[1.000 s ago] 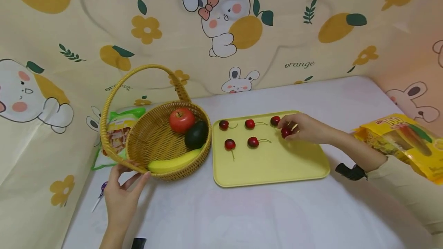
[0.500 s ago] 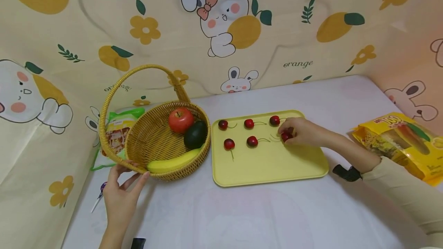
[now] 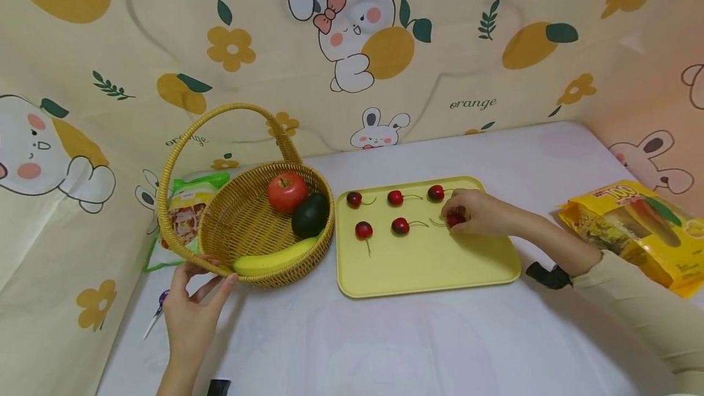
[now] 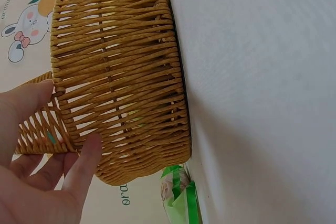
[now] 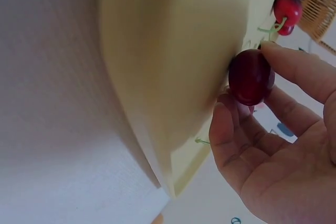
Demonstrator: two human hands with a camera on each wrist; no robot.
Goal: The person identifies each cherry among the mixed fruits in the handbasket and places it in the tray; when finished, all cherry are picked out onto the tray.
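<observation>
My left hand [image 3: 191, 316] grips the yellow wicker basket [image 3: 225, 225] at its near rim, by the foot of the tall handle. In the left wrist view, thumb and fingers lie on either side of the weave. An apple [image 3: 288, 192], an avocado [image 3: 310, 215] and a banana [image 3: 275, 258] lie inside. My right hand [image 3: 481, 212] pinches a dark red cherry [image 5: 251, 77] between thumb and fingers, low over the right part of the yellow tray [image 3: 429, 274]. Its stem points left. Several more stemmed cherries, including one near cherry [image 3: 400, 226], lie spaced out on the tray.
A yellow snack bag [image 3: 638, 225] lies on the right, beside the right sleeve [image 3: 621, 292]. Behind the basket is a green-and-white snack bag [image 3: 189, 212]. A lollipop [image 3: 158, 310] lies left of the left hand. A patterned cloth [image 3: 308, 102] backs the white table [image 3: 352, 347].
My right hand has turned over the cherry, and the stem now shows on its left. The right forearm has lowered slightly, and the yellow bag has shifted a little. The left hand stays put.
</observation>
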